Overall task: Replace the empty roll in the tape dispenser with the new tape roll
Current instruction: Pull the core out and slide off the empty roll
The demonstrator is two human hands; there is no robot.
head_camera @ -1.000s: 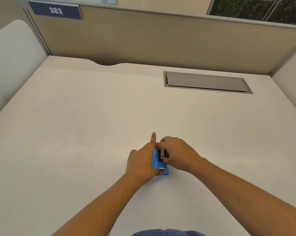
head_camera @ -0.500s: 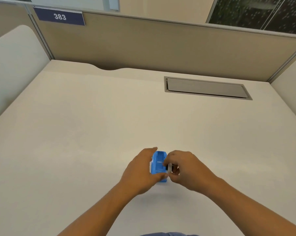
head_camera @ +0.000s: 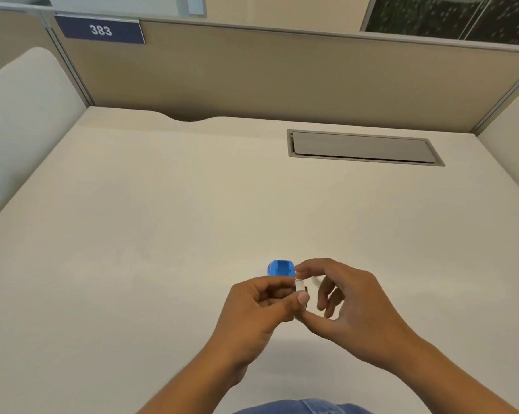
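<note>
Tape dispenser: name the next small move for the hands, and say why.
Probably pull the small white roll sideways, clear of the blue tape dispenser. The left hand grips the dispenser, and the right hand pinches the roll at its side, so it looks nearly free. Whether this is the empty roll is unclear.

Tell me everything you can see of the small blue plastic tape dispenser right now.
The small blue plastic tape dispenser shows only its far end, a glossy, bright blue, rounded body with a recessed notch on top. The rest is hidden behind the left hand, whose fingers close around it. The right hand pinches a small white piece at its near edge; whether that is the roll, I cannot tell. It appears lifted off the beige desk.
</note>
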